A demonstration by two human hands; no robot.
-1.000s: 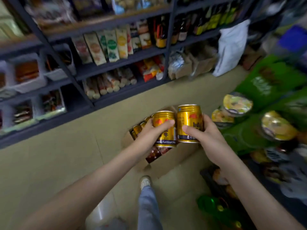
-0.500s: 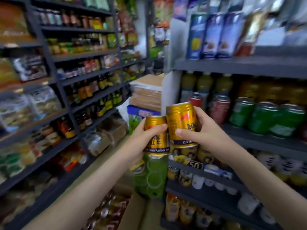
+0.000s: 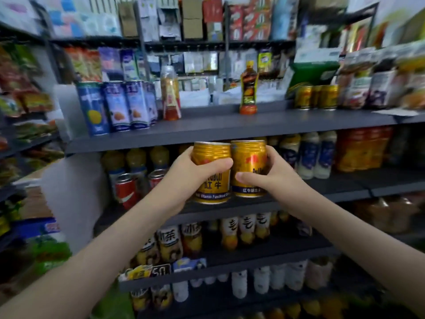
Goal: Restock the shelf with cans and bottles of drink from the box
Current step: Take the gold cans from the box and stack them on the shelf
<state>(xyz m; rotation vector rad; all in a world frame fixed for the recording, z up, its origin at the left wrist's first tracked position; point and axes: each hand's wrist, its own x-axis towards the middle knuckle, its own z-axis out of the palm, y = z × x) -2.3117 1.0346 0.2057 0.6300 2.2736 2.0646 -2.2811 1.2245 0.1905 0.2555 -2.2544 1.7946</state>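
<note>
We count two gold cans (image 3: 211, 151), one in our left hand (image 3: 184, 177), one in our right hand (image 3: 274, 176). Up and right of the grip: three shelved gold cans (image 3: 304, 97). Up and left: four tall blue cans (image 3: 117, 104). Above: two bottles (image 3: 170, 93). Just left: two red cans (image 3: 125, 191).

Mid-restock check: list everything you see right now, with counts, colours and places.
Shelf unit: one, dark grey, ahead.
Blue cans: four, blue, upper shelf left.
Stocked gold cans: about three, gold, same shelf right.
Orange bottle: one, orange, beside blue cans.
Dark bottle: one, dark with red base, shelf middle.
Red cans: two visible, red, shelf below, left.
White bottles: several, white, shelf below, right.
Left can, right can: two, gold, held side by side.
Left hand: grips left can.
Right hand: grips right can.
</note>
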